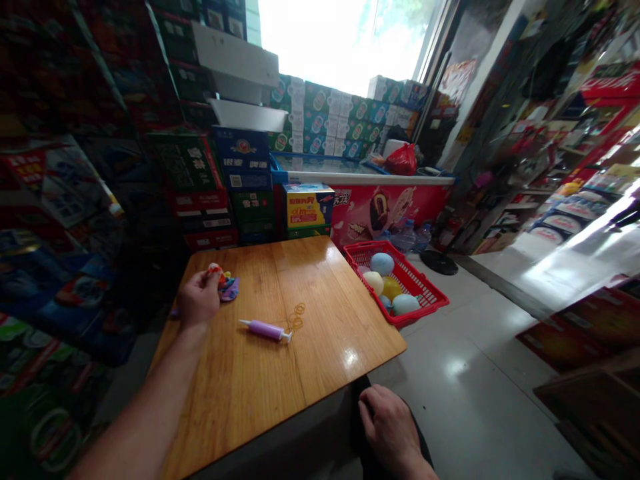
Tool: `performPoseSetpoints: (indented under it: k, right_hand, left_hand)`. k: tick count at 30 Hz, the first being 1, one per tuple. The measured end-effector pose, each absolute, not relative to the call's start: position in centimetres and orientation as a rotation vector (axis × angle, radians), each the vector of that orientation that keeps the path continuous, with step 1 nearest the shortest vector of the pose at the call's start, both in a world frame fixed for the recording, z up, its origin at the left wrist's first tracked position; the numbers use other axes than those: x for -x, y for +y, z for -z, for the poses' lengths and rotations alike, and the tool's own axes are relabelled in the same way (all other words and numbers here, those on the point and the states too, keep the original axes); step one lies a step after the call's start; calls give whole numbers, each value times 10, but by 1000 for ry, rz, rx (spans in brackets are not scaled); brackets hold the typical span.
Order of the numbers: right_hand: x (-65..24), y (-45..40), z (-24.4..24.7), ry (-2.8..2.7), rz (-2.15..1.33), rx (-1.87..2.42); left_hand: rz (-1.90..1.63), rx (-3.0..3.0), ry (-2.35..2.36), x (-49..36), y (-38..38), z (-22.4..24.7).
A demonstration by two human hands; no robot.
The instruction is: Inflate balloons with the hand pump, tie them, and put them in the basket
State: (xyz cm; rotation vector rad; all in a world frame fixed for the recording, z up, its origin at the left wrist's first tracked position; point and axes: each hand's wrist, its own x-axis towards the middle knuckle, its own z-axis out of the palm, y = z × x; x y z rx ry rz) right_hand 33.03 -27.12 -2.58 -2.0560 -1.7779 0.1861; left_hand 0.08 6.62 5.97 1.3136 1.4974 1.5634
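At the table's left side, my left hand (199, 297) is closed in a pinch on an orange-red balloon (215, 269) that is limp. Beside and under those fingers lies a small pile of limp balloons (230, 288), purple, blue and yellow. A purple balloon hand pump (266, 329) with a white nozzle and handle rests on the wooden table (260, 393). Several thin yellowish rubber bands (298, 316) are close to the pump's handle. Away from the table top, my right hand (390, 423) rests palm down on my knee, fingers loosely bent and holding nothing.
A red plastic basket (425, 300) with several inflated balloons (405, 305) stands against the table's right edge. Behind the table are stacked cartons (245, 160) and a pink-fronted chest freezer (380, 207). Water bottles (407, 235) and a black round stand base (439, 262) are beyond the basket.
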Motion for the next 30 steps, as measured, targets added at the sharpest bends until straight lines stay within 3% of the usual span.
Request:
performPoseSetpoints:
  k: [4, 11, 19, 25, 30]
  right_hand:
    - [-314, -257, 21, -1676, -361, 1881]
    - [-251, -181, 10, -1472, -563, 1547]
    - [-192, -138, 12, -1141, -1139, 1482]
    - [-189, -140, 22, -1034, -1098, 1562]
    - [-180, -136, 12, -1089, -967, 1603]
  left_hand:
    - [-1564, -1213, 1198, -18, 11, -43]
    - [-1032, -858, 837, -54, -77, 5]
    - [-1007, -768, 810, -70, -86, 27]
    - [-1061, -624, 934, -48, -71, 25]
    - [-685, -487, 810, -53, -90, 26]
